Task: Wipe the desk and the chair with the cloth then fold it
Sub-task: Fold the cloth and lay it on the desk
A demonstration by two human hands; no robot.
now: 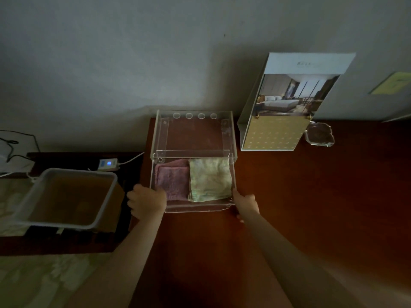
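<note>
On desk (289,207), clear drawer (195,209), seemingly two cloths (210,178)

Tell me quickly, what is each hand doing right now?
Left hand: grips the left front corner of the clear drawer.
Right hand: grips its right front corner.

R hand (244,204) fingers (240,218) half under drawer (200,209), note (392,83) cut off

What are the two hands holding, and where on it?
Both grip the clear drawer by its front corners: the left hand at the left, the right hand at the right.
</note>
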